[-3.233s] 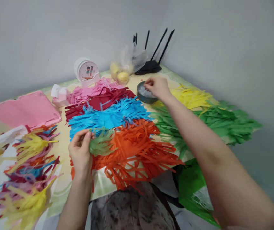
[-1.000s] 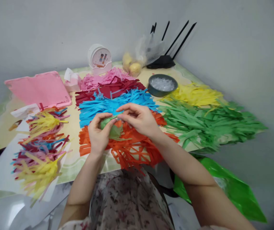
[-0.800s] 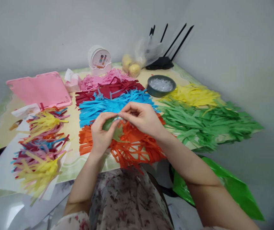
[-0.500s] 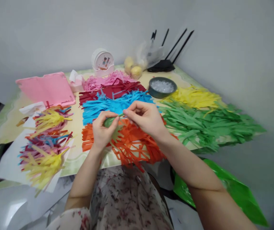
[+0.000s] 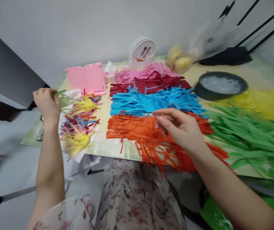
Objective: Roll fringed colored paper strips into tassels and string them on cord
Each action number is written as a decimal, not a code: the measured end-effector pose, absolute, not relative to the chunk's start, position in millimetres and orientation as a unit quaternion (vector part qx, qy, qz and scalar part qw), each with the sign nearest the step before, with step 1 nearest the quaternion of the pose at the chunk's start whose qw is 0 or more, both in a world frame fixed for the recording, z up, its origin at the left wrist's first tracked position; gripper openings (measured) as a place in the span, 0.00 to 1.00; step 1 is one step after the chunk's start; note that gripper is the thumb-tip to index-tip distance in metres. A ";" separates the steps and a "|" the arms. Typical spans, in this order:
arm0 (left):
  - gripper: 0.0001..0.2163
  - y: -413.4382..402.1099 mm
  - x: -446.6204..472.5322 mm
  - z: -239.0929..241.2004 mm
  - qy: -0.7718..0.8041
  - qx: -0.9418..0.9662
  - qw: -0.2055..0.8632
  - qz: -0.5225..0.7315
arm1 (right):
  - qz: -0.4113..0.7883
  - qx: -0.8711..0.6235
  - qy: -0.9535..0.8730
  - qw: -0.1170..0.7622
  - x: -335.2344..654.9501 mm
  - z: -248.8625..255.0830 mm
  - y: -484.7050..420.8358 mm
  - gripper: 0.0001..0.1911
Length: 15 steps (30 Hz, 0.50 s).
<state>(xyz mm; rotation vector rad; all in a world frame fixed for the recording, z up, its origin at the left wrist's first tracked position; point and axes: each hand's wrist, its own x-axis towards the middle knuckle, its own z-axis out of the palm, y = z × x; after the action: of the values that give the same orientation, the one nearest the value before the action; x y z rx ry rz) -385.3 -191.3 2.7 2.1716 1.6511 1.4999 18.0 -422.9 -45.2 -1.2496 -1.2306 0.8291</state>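
At the table's left, my left hand (image 5: 47, 101) is closed on a green paper tassel (image 5: 66, 102), blurred, its strips fanning out to the right. Beside and below it, multicoloured tassels with yellow ones on top (image 5: 76, 142) lie in piles on white paper. My right hand (image 5: 178, 127) hovers with fingers apart over orange fringed paper (image 5: 132, 126) and holds nothing. Blue fringed paper (image 5: 148, 100) lies just behind the orange, with dark red (image 5: 148, 84) and pink fringed paper (image 5: 141, 72) further back.
Green fringed paper (image 5: 249, 140) and yellow fringed paper (image 5: 263, 102) spread across the right side. A dark bowl of clear pieces (image 5: 206, 92) stands behind them. At the back are a pink case (image 5: 87, 78), a white round holder (image 5: 141, 52), bagged yellow items (image 5: 182, 64) and a black router (image 5: 228, 57).
My left hand has moved left from the middle, carrying the green tassel to the tassel piles. My right hand has let go of it and opened. The view has shifted left.
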 end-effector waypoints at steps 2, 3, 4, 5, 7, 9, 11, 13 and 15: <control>0.06 -178.7 -381.5 -10.7 0.524 0.737 0.064 0.423 | 0.347 -0.534 -0.522 0.567 20.6 -48.7 -423.0 0.12; 0.07 -175.0 -371.2 -22.8 0.512 0.758 0.099 0.392 | 0.342 -0.539 -0.522 0.566 22.1 -49.5 -423.5 0.12; 0.08 -172.3 -358.2 -37.1 0.500 0.775 0.127 0.366 | 0.336 -0.546 -0.521 0.564 24.3 -49.5 -424.9 0.13; 0.08 -169.9 -345.0 -51.8 0.490 0.786 0.149 0.346 | 0.327 -0.555 -0.518 0.563 27.6 -49.1 -427.7 0.13; 0.09 -165.0 -325.4 -76.8 0.483 0.797 0.180 0.314 | 0.312 -0.580 -0.501 0.562 39.6 -47.5 -438.3 0.14; 0.11 -160.2 -321.0 -88.9 0.491 0.797 0.205 0.286 | 0.288 -0.614 -0.469 0.566 62.2 -47.8 -455.1 0.14; 0.11 -158.4 -326.7 -87.1 0.501 0.792 0.221 0.269 | 0.238 -0.658 -0.434 0.568 99.0 -53.1 -476.3 0.13; 0.14 -160.6 -325.7 -77.7 0.502 0.788 0.225 0.277 | 0.139 -0.704 -0.408 0.564 149.4 -64.1 -500.7 0.12; 0.15 -163.6 -298.3 -70.4 0.481 0.782 0.222 0.328 | 0.013 -0.730 -0.386 0.564 206.8 -77.8 -530.9 0.11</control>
<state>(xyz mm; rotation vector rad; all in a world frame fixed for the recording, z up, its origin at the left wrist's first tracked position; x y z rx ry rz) -298.3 -163.6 -70.4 2.1613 1.3299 0.9060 206.8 -530.9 -77.8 -1.7183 -0.9093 0.0304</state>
